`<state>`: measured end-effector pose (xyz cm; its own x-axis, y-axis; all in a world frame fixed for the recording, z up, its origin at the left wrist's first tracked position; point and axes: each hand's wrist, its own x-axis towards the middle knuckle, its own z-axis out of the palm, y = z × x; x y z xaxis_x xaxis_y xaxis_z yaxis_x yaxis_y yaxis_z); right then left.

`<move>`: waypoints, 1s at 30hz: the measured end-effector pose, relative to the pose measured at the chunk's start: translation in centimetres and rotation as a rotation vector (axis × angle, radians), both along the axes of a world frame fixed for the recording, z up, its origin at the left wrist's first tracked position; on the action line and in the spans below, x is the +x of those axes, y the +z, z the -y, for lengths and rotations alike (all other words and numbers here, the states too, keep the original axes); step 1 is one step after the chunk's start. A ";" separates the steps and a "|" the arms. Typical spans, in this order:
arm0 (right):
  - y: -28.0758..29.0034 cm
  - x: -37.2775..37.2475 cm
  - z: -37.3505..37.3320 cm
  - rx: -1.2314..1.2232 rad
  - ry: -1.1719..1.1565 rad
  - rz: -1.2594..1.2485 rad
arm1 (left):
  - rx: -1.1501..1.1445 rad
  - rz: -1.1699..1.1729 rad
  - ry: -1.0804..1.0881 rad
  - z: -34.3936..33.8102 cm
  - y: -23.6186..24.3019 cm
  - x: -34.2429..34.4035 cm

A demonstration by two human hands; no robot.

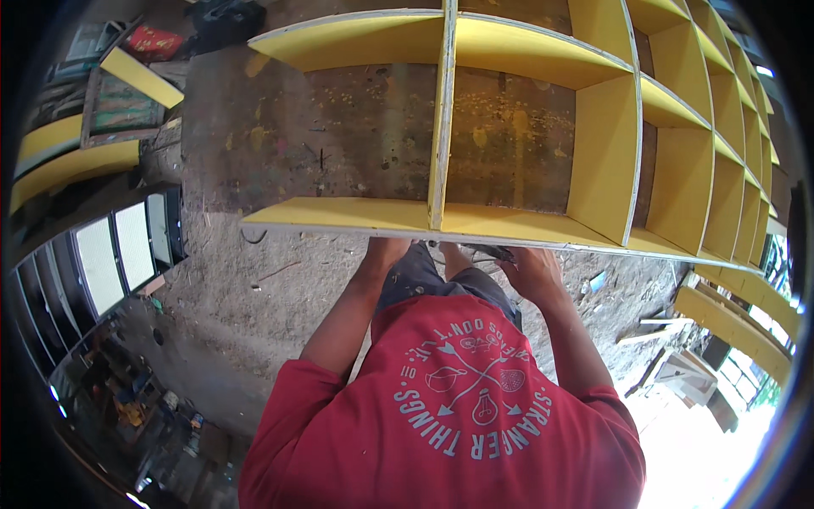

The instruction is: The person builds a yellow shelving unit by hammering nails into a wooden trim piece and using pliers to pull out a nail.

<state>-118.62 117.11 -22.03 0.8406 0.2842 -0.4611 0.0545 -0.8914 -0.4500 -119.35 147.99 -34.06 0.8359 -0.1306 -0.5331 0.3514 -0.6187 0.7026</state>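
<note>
A large yellow shelf unit with white-edged boards and several compartments lies in front of me, its near side board just beyond my hands. My left hand is at the underside of this board, and its fingers are hidden by the edge. To the right, my right hand is bent closed under the same edge. A dark, narrow object shows at its fingers, mostly covered by the board, so its kind is unclear.
Under the unit is a stained brown tabletop. Loose yellow boards lean at the far left, above a dark cabinet with pale panels. More yellow boards lie at right. The dirt floor has scattered scraps.
</note>
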 end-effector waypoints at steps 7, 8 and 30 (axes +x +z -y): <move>1.5 -0.1 2.4 -0.087 0.091 -0.199 | -0.252 -0.139 0.385 0.9 1.9 1.0; 1.9 -0.3 2.4 -0.124 0.077 -0.226 | -0.242 -0.112 0.328 0.7 2.0 0.8; 1.4 1.3 0.5 0.021 0.387 -0.324 | -0.278 -0.087 0.298 1.2 2.5 1.1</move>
<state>-117.30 116.66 -20.62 0.4864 0.5587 -0.6717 0.2344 -0.8241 -0.5157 -118.24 146.83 -31.55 0.8125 -0.0383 -0.5817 0.5518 -0.2715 0.7886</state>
